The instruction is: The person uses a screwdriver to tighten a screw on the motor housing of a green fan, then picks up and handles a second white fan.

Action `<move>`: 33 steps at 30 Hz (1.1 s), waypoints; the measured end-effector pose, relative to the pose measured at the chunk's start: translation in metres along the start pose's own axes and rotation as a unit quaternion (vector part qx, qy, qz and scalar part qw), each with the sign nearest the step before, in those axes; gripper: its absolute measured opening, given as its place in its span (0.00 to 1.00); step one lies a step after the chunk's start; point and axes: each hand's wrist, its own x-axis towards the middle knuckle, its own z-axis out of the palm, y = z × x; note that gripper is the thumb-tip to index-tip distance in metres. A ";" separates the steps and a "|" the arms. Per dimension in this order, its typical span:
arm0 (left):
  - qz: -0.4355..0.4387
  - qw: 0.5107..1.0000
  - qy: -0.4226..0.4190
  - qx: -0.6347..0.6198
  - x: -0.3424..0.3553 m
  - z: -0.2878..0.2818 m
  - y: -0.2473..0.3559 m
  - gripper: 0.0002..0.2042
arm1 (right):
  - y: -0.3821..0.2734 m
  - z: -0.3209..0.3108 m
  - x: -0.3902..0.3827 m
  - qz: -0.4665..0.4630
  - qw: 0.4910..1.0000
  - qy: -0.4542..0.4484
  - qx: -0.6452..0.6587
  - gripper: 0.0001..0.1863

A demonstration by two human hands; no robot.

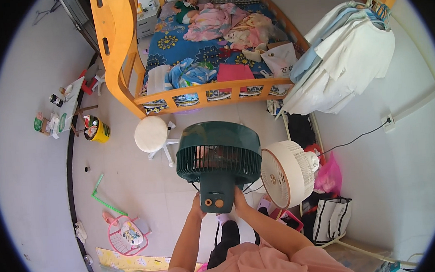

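A dark green electric fan (219,133) with a round grille and two copper-coloured knobs on its base is held up before my body. My left hand (197,207) grips the left side of its base, and my right hand (240,201) grips the right side. The fan hides part of my fingers. Just right of it stands a white fan (285,174) with a copper-coloured rim, near my right forearm. Beyond the green fan, a round cream stool (151,133) stands on white legs.
Ahead is a wooden bunk bed (195,94) where a person (186,11) lies among blankets. Shirts (354,53) hang on a rack at right. A black cord (352,137) runs to the wall socket. Left are a yellow bucket (101,132) and a pink child's chair (119,241).
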 end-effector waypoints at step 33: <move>0.089 0.996 -0.014 -0.012 -0.019 -0.019 -0.029 0.21 | 0.008 -0.003 0.001 0.017 0.999 -0.006 -0.034 0.23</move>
